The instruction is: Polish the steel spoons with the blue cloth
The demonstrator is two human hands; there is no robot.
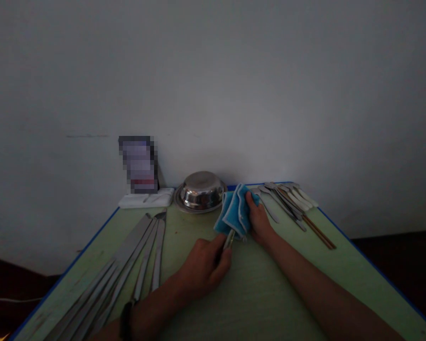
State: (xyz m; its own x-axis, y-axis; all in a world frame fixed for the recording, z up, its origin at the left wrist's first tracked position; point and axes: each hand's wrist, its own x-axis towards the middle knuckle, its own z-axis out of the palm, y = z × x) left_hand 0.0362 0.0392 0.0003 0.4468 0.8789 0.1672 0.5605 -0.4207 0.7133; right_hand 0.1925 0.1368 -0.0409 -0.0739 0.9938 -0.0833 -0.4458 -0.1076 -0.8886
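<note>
My left hand [208, 263] is closed round the shiny handle [229, 239] of a utensil, which points away from me. A folded blue cloth [236, 210] with pale edges covers the far end of it, so I cannot tell what kind of utensil it is. My right hand [258, 218] grips the cloth from the right, thumb on top. Both hands are above the middle of the green table [262, 293]. Just beyond the cloth lies an upturned metal basin [202, 189].
Several long flat metal utensils [128, 263] fan out on the left. Several spoons [270, 203] and a pair of wooden chopsticks [319, 232] lie at the back right. A blurred-out upright screen [139, 163] stands behind a white tray-like item [145, 199], near the wall.
</note>
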